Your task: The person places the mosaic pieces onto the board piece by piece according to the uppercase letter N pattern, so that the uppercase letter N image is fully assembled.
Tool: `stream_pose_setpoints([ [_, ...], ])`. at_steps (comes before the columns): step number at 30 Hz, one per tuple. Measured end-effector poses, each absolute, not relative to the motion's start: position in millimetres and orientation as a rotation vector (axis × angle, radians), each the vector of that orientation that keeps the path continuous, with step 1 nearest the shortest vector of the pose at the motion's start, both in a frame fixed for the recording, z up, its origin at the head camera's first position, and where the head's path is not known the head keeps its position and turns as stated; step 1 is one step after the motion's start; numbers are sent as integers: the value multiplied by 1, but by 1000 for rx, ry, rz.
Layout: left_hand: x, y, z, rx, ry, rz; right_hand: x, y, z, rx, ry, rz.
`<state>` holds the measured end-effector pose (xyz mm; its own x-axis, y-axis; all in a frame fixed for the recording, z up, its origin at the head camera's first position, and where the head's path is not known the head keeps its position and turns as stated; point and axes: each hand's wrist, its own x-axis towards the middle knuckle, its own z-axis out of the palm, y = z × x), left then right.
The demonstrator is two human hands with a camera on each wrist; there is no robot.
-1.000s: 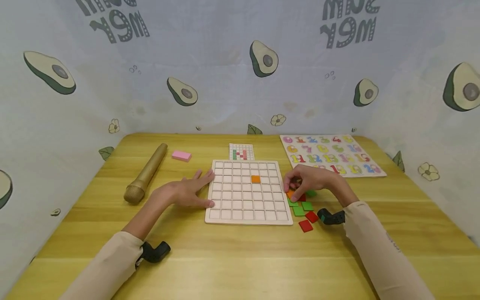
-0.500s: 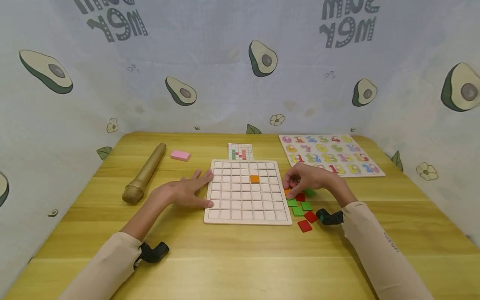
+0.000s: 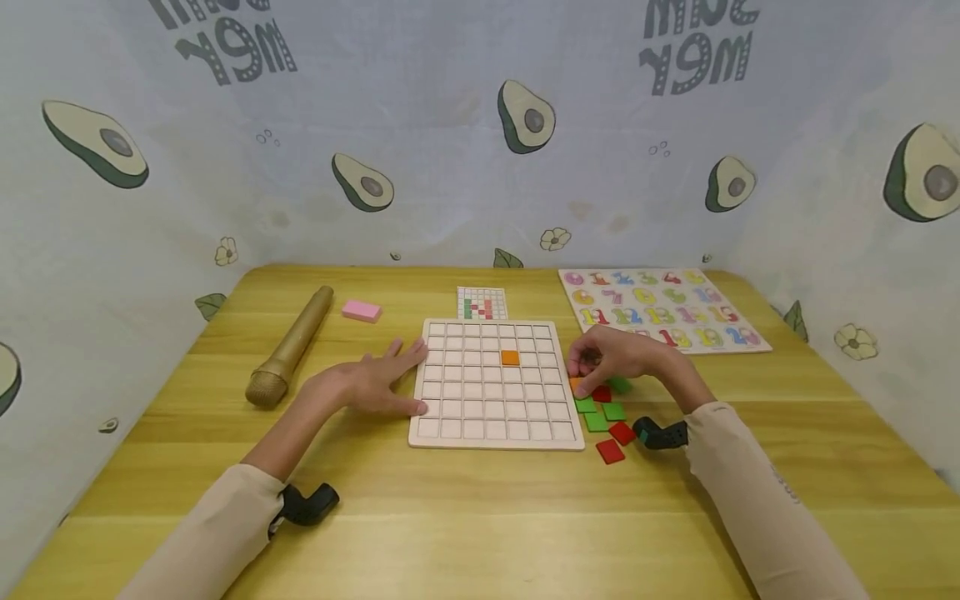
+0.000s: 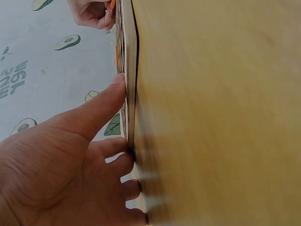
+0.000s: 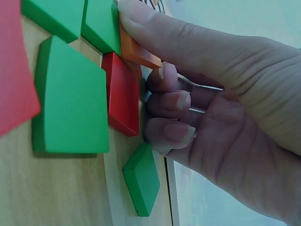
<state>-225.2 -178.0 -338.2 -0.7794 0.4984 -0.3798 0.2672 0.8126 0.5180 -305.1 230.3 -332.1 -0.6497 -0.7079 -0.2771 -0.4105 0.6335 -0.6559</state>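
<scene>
A pale wooden grid board [image 3: 491,447] lies mid-table, with one orange tile [image 3: 511,357] in a cell of its upper half. My left hand [image 3: 375,387] rests at the board's left edge, thumb and fingers spread and touching the rim; in the left wrist view the thumb [image 4: 106,101] lies against that edge. At the right edge, my right hand [image 3: 617,357] pinches a second orange tile [image 5: 136,49] with its thumb, its other fingers curled. Red [image 5: 123,94] and green [image 5: 73,99] tiles lie close around those fingertips, several of them loose on the table.
A small pattern card [image 3: 482,304] lies just behind the board. To the left are a golden microphone [image 3: 291,348] and a pink block [image 3: 362,312]. A number puzzle board [image 3: 652,298] lies at the back right, partly behind my right hand.
My right thumb and fingers have drawn slightly left toward the board edge with the orange tile, showing more of the red tile beside it. My left hand stays put.
</scene>
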Motion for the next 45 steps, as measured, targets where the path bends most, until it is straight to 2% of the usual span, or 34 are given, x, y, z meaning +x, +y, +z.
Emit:
stream_pose_setpoints([
  [21,-226,-177,-339,585,2481,622,-309,228,-334,-993,2368,-910],
  [45,-224,-178,-338,560,2488,622,-300,203,-346,-921,2248,-1178],
])
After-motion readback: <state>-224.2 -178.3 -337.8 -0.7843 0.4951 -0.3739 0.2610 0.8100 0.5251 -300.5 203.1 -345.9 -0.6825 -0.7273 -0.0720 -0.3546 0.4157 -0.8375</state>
